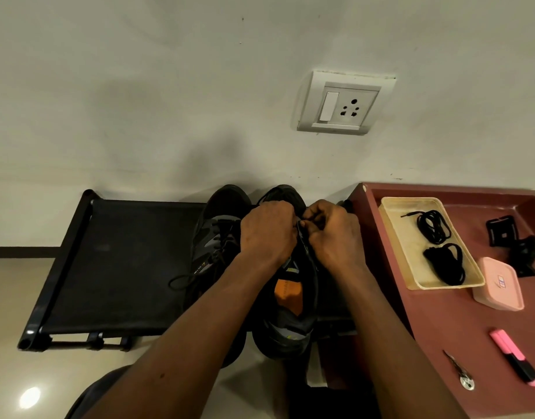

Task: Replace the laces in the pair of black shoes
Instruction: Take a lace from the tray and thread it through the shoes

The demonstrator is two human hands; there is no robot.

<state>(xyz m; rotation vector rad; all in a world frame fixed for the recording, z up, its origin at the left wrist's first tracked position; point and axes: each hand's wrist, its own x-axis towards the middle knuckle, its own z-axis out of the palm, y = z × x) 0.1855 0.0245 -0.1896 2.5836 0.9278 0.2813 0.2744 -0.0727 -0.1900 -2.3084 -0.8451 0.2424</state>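
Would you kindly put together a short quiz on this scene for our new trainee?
1. True or false: the left hand and right hand are both at the shoe with the orange insole.
2. How many black lace bundles lie in the beige tray?
3. Which lies nearest the key? A) pink highlighter B) wall socket C) pink box
Key: 1 true; 2 two; 3 A.
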